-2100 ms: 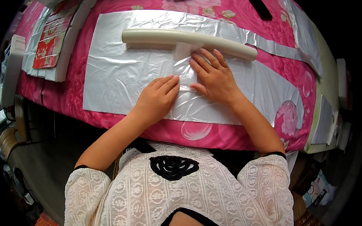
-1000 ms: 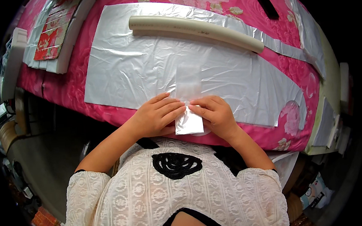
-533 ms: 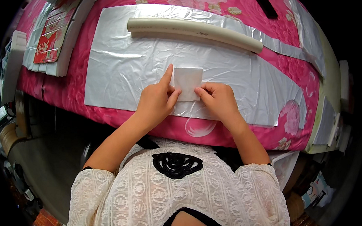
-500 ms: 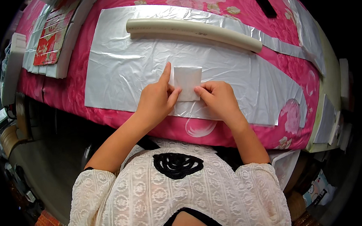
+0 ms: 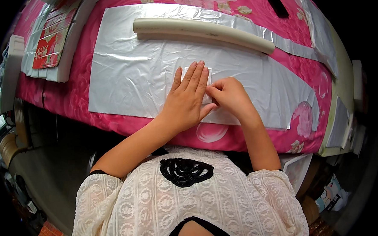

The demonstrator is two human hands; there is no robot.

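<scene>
A small whitish square sheet [image 5: 209, 76], thin and slightly see-through, lies on a silvery plastic sheet [image 5: 122, 70] in front of me. Flat on top of it rests my left hand [image 5: 184, 99], fingers stretched out and pointing away, covering most of the square. My right hand [image 5: 231, 95] is closed in a pinch at the square's right edge, thumb and forefinger pressed together. Just beyond both hands, a long cream-coloured tube [image 5: 201, 29] lies across the far part of the silvery sheet.
A pink flowered cloth [image 5: 133, 122] covers the table. At the far left stand white stacked blocks with a red printed packet [image 5: 46, 55]. A dark bar [image 5: 273, 1] lies at the far right, near more silvery film [image 5: 319, 34]. A wooden chair [image 5: 13, 146] stands at left.
My left hand has shifted right and flattened over the square, where before it pinched its left edge with a finger pointing out. My right hand stays at the right edge.
</scene>
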